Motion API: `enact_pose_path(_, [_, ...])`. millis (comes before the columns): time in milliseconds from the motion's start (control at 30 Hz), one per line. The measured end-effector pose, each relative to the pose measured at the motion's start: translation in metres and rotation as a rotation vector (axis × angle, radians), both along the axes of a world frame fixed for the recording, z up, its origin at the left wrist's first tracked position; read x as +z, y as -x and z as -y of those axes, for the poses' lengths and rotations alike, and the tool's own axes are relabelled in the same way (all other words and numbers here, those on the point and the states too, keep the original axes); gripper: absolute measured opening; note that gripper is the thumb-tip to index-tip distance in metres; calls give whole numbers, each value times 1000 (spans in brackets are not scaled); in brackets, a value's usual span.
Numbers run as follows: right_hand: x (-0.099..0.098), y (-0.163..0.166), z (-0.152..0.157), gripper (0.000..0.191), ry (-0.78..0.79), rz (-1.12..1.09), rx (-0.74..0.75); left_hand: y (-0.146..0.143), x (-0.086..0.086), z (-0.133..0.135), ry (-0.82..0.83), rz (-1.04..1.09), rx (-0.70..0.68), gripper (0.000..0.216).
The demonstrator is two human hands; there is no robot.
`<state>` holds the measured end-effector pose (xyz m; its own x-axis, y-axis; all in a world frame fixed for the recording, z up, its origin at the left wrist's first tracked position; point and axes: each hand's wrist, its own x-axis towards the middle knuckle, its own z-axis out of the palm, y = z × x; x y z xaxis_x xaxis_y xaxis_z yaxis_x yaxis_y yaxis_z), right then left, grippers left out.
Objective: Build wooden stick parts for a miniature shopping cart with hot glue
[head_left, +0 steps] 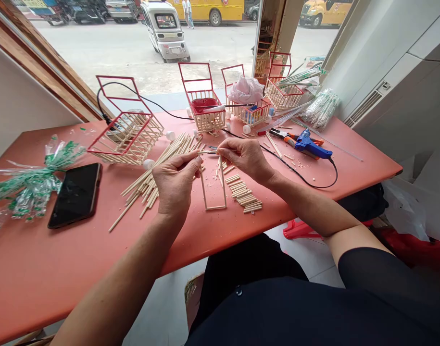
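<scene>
A narrow rectangular frame of thin wooden sticks (215, 208) hangs over the table between my two hands, its lower end toward me. My left hand (174, 182) pinches its upper left corner between thumb and fingers. At the upper right corner, my right hand (246, 157) is closed on the same frame. The far crosspiece runs between the fingertips; its joints are partly hidden. Beneath and left lies a pile of long wooden sticks (158, 168). Short cut sticks (243, 193) lie in a row to the right.
Small stick carts with red rims (128, 132) stand at the back, one holding a red bowl (205, 105). A blue glue gun (309, 143) and pliers (282, 135) lie right, with a cord trailing. A black phone (75, 194) and plastic wrappers (43, 173) are left.
</scene>
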<state>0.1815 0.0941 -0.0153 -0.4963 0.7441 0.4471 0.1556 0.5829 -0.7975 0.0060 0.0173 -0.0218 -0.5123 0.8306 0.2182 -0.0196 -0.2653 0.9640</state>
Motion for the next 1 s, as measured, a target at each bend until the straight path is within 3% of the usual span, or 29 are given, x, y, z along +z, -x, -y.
enact_pose_path(633, [0, 0, 1, 38, 1, 0, -6, 1, -3, -2, -22, 15, -5, 16])
enact_pose_path(1000, [2, 0, 2, 47, 17, 2, -4, 1, -2, -1, 16, -19, 17, 18])
